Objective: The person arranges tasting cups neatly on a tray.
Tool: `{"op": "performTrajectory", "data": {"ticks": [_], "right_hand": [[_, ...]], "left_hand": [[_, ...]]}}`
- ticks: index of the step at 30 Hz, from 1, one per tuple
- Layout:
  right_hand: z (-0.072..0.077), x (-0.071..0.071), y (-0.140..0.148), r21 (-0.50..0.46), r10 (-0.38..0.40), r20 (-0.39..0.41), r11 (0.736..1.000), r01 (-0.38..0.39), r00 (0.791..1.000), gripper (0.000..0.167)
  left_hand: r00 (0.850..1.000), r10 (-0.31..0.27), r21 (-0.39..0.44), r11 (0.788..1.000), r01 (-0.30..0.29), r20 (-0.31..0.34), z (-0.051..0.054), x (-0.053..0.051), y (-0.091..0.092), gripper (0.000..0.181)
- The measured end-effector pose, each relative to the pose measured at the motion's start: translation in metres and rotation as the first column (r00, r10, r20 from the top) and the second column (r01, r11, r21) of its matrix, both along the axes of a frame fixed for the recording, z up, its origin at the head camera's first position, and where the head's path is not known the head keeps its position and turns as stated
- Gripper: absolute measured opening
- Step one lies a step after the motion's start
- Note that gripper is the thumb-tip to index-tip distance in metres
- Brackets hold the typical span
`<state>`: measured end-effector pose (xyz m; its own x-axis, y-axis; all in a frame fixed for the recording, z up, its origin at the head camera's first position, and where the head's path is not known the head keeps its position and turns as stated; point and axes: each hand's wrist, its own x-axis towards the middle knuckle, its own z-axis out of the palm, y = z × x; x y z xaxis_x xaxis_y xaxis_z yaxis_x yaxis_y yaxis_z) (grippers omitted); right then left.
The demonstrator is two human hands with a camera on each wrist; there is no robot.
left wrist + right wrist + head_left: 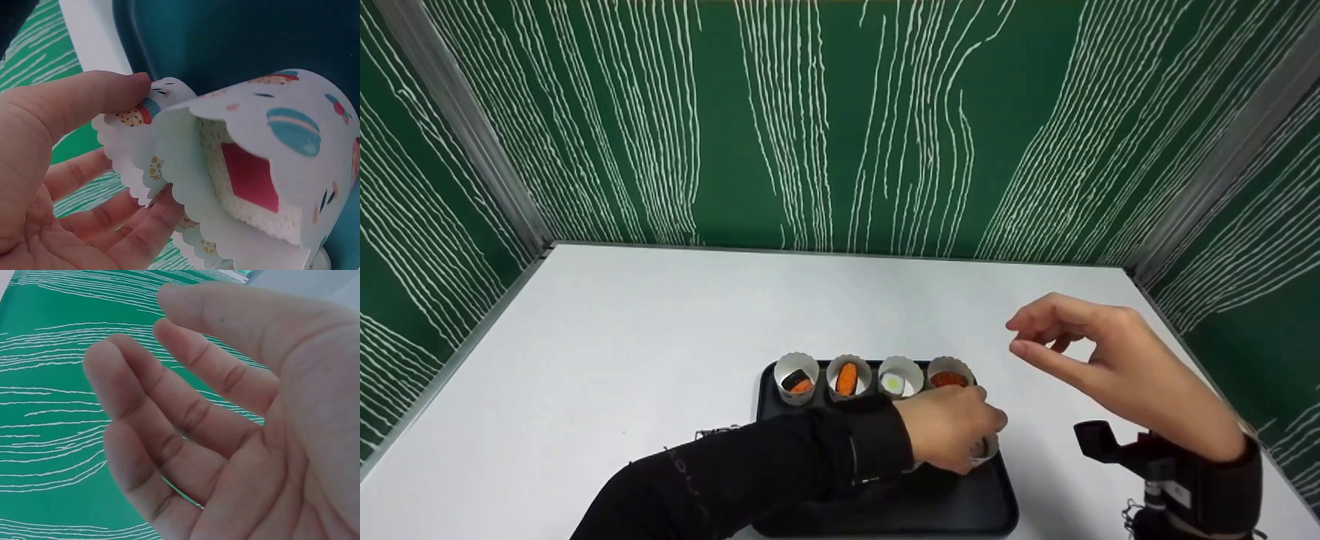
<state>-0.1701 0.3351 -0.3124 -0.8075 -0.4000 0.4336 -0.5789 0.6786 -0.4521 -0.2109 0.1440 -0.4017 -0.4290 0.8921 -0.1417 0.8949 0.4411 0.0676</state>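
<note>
With the arm reaching across the black tray [885,514], my left hand [952,427] is at a paper cup [986,448] by the tray's right side. The left wrist view shows its thumb on the outside of this scalloped, pastry-printed cup [126,149] and fingers on the other side, pinching it. Beside it, another printed cup [292,124] holds a white rice piece with a red square [250,177]. What lies inside the pinched cup is hidden. My right hand [1102,360] hovers right of the tray, fingers loosely bent, holding nothing.
Along the tray's back edge stand several paper cups with toy-like sushi: a black-and-orange piece [797,382], an orange piece [847,379], a white-and-green roll [892,384] and red roe [949,379]. Green panels [840,150] with white lines surround the white table [660,322].
</note>
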Motion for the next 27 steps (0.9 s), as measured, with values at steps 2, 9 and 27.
{"op": "performTrajectory", "data": {"ticks": [2, 9, 27], "right_hand": [[0.001, 0.000, -0.001, 0.001, 0.007, 0.004, 1.000, -0.007, 1.000, 0.027], [0.001, 0.000, -0.002, 0.003, -0.002, 0.029, 1.000, 0.002, 1.000, 0.024], [-0.003, -0.004, -0.002, 0.010, -0.008, 0.063, 1.000, 0.008, 0.998, 0.019]], "left_hand": [[1.000, -0.004, -0.016, 1.000, 0.003, -0.011, -0.001, -0.001, 0.000, 0.028], [1.000, 0.002, -0.071, 0.997, -0.003, -0.011, -0.005, -0.003, 0.003, 0.029], [0.999, 0.020, 0.064, 0.998, -0.022, 0.025, 0.018, -0.006, -0.012, 0.049]]}}
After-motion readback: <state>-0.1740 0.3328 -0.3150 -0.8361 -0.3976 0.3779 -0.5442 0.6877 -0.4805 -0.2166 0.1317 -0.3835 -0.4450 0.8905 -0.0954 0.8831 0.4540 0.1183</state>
